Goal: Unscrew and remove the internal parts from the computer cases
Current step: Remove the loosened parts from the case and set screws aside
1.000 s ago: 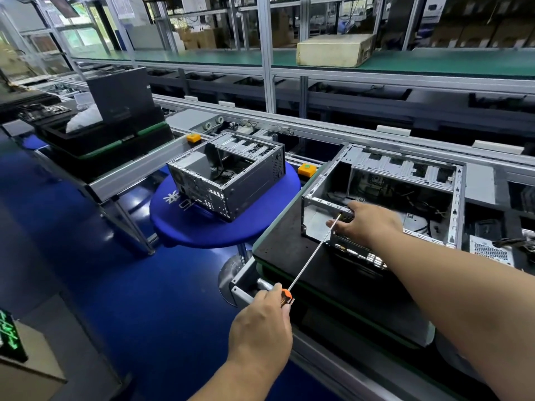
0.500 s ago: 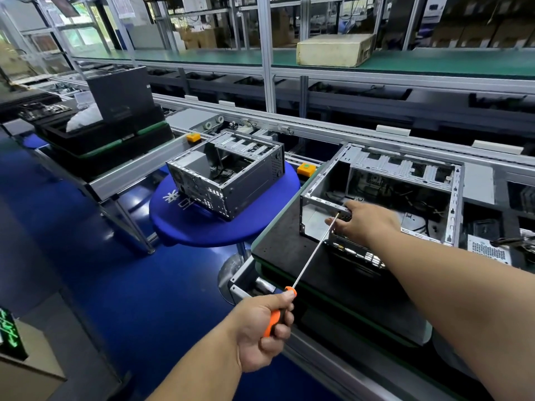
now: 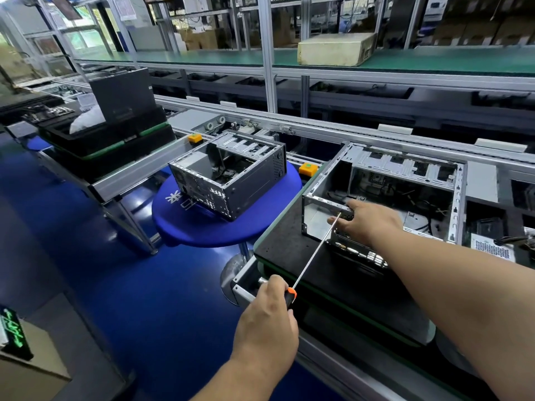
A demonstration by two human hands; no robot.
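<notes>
The open computer case (image 3: 385, 195) lies on the black mat (image 3: 292, 244) of the bench, its near-left corner set back from the mat's left edge, so a bare strip of mat runs along the case's left and near sides; beyond that edge the bench drops to the blue floor (image 3: 115, 285), open between the bench and the round blue stool (image 3: 228, 227); a second case (image 3: 228, 176) sits on that stool, well apart from the first.

The right hand (image 3: 363, 224) rests on the near-left rim of the case, fingers curled over the metal frame bar there, gripping it; the forearm crosses the near edge of the mat and hides part of the case's rear port panel (image 3: 362, 254).

The left hand (image 3: 267, 319) hangs off the bench's near-left corner, over the floor, fist wrapped round the orange-and-black handle of a long screwdriver (image 3: 315, 250); the thin shaft slants up and right across the bare mat; its tip meets the case's frame just beside the right fingers, though the exact contact point is too small to tell.

Behind the case the conveyor rail (image 3: 318, 131) runs across; an orange stop block (image 3: 307, 169) sits just off the case's far-left corner.
</notes>
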